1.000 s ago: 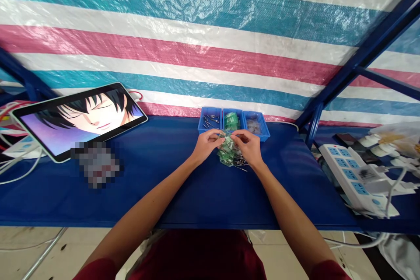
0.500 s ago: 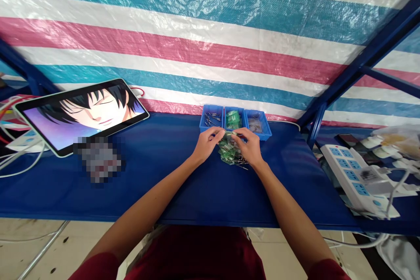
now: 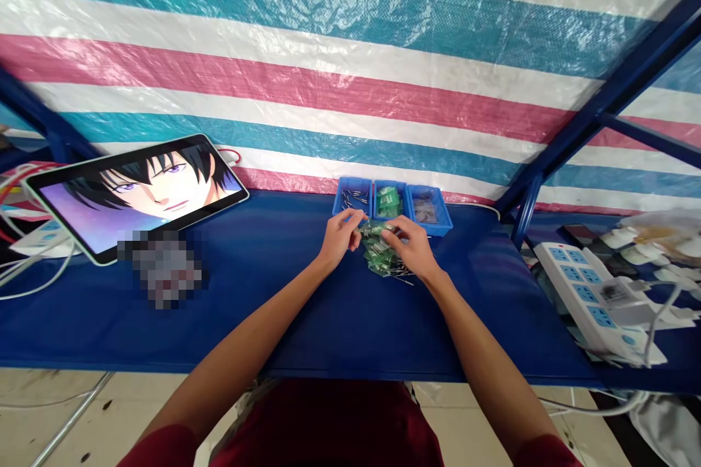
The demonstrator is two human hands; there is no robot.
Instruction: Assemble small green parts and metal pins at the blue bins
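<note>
My left hand [image 3: 339, 237] and my right hand [image 3: 412, 246] meet over a small pile of green circuit boards [image 3: 382, 257] with metal pins, lying on the blue table [image 3: 307, 306]. Both hands are closed in a pinch around a small green board [image 3: 374, 230] held between them above the pile. Just behind stand three small blue bins: the left bin [image 3: 351, 198] holds dark metal pins, the middle bin [image 3: 388, 200] green parts, the right bin [image 3: 426, 208] pale small parts.
A tablet [image 3: 136, 193] showing an animation leans at the left, with white cables beside it. A white power strip [image 3: 594, 295] with blue sockets and plugged adapters lies at the right. A striped tarp hangs behind; blue frame posts [image 3: 526, 215] stand at right.
My hands have shifted slightly while working the small board over the pile; the left fingers moved from the bin's edge toward the right hand. The picture on the tablet changed.
</note>
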